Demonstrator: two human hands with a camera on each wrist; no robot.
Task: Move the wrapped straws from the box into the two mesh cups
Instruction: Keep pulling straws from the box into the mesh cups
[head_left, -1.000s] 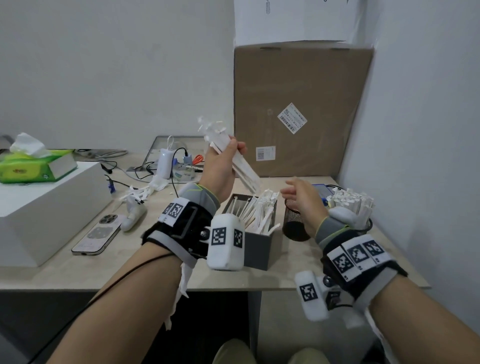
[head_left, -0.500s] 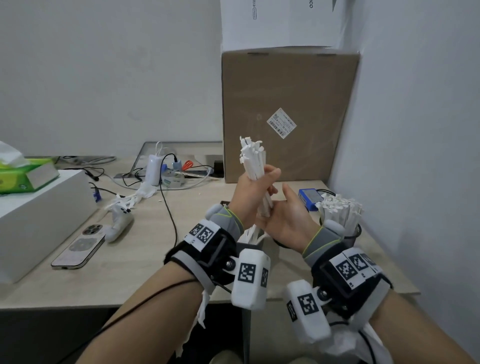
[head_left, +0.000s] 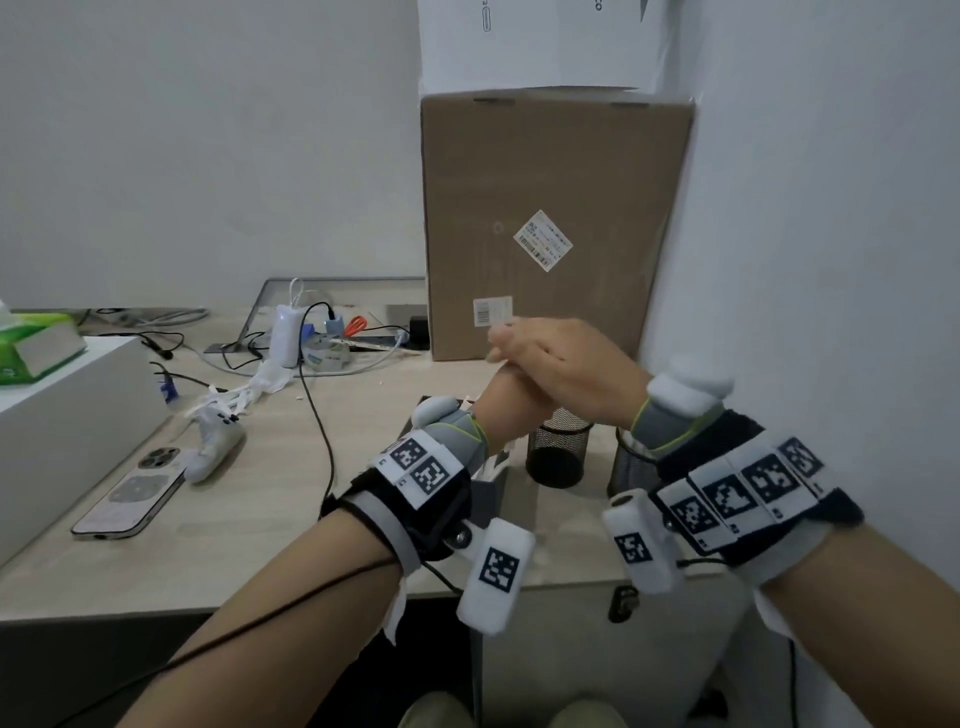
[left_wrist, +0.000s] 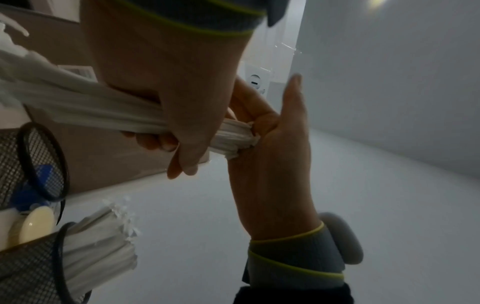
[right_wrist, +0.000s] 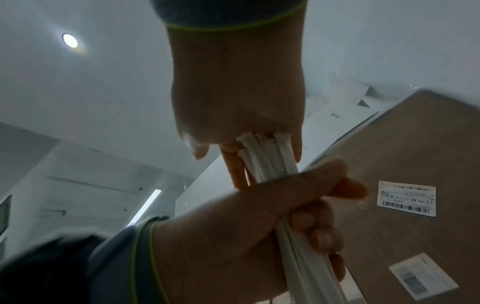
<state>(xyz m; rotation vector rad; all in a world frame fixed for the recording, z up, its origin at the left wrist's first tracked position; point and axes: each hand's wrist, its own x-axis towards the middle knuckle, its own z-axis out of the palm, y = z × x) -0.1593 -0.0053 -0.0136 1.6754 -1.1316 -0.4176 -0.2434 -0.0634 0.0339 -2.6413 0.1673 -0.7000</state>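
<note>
Above the two mesh cups (head_left: 558, 447) on the bench (head_left: 270, 499), the left hand (right_wrist: 233, 242) grips a bundle of wrapped straws (left_wrist: 109, 115) while the right hand's (left_wrist: 270, 144) flat, straight-fingered palm presses their ends.

The head camera looked forward and down over both forearms at the desk (head_left: 218, 545). The wrist cameras, each strapped close behind a palm, faced upward toward wall and ceiling. All three views shared the bundle of wrapped straws (left_wrist: 103, 115) and the cardboard carton (head_left: 556, 223).
</note>
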